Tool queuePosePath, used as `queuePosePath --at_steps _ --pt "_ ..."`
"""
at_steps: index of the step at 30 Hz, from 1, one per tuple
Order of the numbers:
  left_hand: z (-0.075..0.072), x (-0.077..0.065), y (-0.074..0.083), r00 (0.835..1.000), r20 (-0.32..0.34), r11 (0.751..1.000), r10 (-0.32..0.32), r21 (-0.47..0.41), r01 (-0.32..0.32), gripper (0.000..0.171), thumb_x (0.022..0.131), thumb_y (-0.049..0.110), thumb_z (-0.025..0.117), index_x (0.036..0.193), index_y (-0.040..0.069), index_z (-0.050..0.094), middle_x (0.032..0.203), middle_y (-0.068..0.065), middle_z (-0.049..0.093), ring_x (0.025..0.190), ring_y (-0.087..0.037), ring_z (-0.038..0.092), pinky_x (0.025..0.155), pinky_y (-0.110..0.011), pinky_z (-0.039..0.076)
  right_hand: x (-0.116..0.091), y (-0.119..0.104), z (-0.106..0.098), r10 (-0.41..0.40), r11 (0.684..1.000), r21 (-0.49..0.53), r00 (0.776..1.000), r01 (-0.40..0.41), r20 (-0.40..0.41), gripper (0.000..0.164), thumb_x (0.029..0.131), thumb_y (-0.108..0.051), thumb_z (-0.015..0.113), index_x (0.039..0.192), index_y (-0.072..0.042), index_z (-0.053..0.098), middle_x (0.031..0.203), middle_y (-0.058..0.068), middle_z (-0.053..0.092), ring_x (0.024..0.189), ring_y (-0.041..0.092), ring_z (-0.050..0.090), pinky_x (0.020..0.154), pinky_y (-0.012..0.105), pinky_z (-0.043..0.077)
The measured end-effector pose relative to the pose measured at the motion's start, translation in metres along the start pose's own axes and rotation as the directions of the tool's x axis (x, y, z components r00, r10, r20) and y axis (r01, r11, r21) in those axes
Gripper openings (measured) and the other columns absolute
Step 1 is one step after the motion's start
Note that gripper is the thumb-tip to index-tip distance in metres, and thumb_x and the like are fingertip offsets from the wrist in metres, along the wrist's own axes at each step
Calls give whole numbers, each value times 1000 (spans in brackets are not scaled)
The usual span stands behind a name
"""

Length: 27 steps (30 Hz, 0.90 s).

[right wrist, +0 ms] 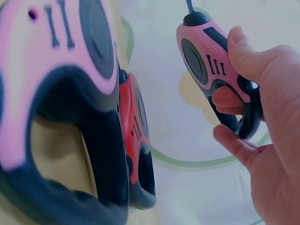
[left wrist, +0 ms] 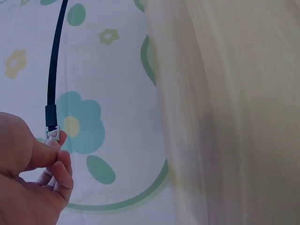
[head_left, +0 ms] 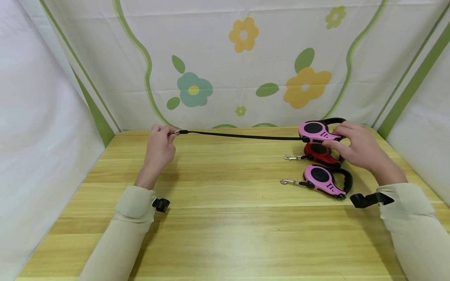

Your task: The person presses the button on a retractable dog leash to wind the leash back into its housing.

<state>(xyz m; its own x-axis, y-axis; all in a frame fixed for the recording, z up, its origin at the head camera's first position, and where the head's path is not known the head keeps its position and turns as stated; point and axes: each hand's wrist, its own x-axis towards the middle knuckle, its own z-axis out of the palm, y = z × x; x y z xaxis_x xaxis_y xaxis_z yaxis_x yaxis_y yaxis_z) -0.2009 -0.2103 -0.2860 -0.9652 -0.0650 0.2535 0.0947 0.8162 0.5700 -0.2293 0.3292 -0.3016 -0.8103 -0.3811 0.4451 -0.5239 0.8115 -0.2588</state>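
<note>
Near the table's back right, my right hand (head_left: 362,146) grips a pink retractable dog leash (head_left: 314,131), fingers through its black handle as the right wrist view shows. A black strap (head_left: 242,136) runs out of that leash to the left, nearly straight. At its far end my left hand (head_left: 160,146) pinches the metal clip (left wrist: 52,134) between thumb and finger. Just in front of the held leash lies a red retractable leash (head_left: 320,153), partly hidden by my right hand. A second pink leash (head_left: 320,174) lies closer to me, its clip (head_left: 290,182) pointing left.
The wooden table (head_left: 225,234) spreads under both arms. A white cloth with printed flowers (head_left: 242,35) hangs behind its back edge, and white cloth stands at both sides. Black straps are on both wrists.
</note>
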Motion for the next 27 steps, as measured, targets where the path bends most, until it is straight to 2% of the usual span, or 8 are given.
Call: queuePosePath --at_steps 4,9,11,14,19,23,25,27 --pt "-1 -3 -1 1000 -24 1000 6 -18 -6 26 111 0 46 124 -8 67 121 -24 52 104 -37 55 91 -47 51 -3 -3 3 -27 999 39 995 31 -91 32 94 -24 80 104 5 72 108 23 71 99 41 63 89 50 42" --pt "-2 -7 -3 999 -45 1000 12 -24 -13 25 110 0 47 122 -10 67 120 -27 54 106 -40 55 94 -52 53 -3 -4 9 -127 990 34 969 137 -212 66 102 -57 64 101 9 71 111 29 70 109 50 58 105 65 35" --pt "-2 -8 -4 999 -47 1000 11 -24 -13 25 110 0 47 121 -10 66 119 -27 54 107 -41 56 96 -53 54 -3 -4 12 -161 985 19 953 171 -256 79 102 -68 56 97 9 70 108 29 70 110 50 56 112 63 32" --pt "-2 -8 -3 999 -46 1000 10 -27 -12 25 111 1 47 122 -10 66 119 -27 53 107 -40 57 96 -53 54 -3 -5 14 -177 981 19 939 191 -294 87 101 -74 49 94 11 69 104 29 68 109 49 53 111 55 31" --pt "-4 -10 -1 998 -56 999 23 -33 -25 25 111 1 46 122 -9 67 118 -26 54 105 -39 56 94 -52 53 -6 -7 14 -137 986 49 949 157 -284 62 104 -50 65 93 11 68 101 29 68 105 48 54 97 47 35" --pt "-7 -11 1 997 -62 999 34 -31 -36 25 111 1 46 122 -9 67 119 -27 54 106 -41 55 95 -53 51 -10 -9 12 -74 989 99 955 107 -288 41 95 -28 80 94 12 69 105 31 69 108 43 56 103 23 37" --pt "-8 -12 3 998 -60 999 34 -31 -36 26 111 2 46 122 -9 67 119 -27 53 106 -41 55 94 -53 51 -10 -9 10 -47 987 131 950 92 -308 39 91 -25 84 94 12 70 106 31 70 110 27 59 103 10 33" --pt "-9 -13 3 998 -57 999 32 -36 -35 26 111 2 46 122 -9 67 119 -26 53 106 -39 55 94 -51 51 -10 -10 8 -31 981 169 943 92 -331 42 90 -27 86 93 12 71 105 31 70 111 7 58 102 3 30"
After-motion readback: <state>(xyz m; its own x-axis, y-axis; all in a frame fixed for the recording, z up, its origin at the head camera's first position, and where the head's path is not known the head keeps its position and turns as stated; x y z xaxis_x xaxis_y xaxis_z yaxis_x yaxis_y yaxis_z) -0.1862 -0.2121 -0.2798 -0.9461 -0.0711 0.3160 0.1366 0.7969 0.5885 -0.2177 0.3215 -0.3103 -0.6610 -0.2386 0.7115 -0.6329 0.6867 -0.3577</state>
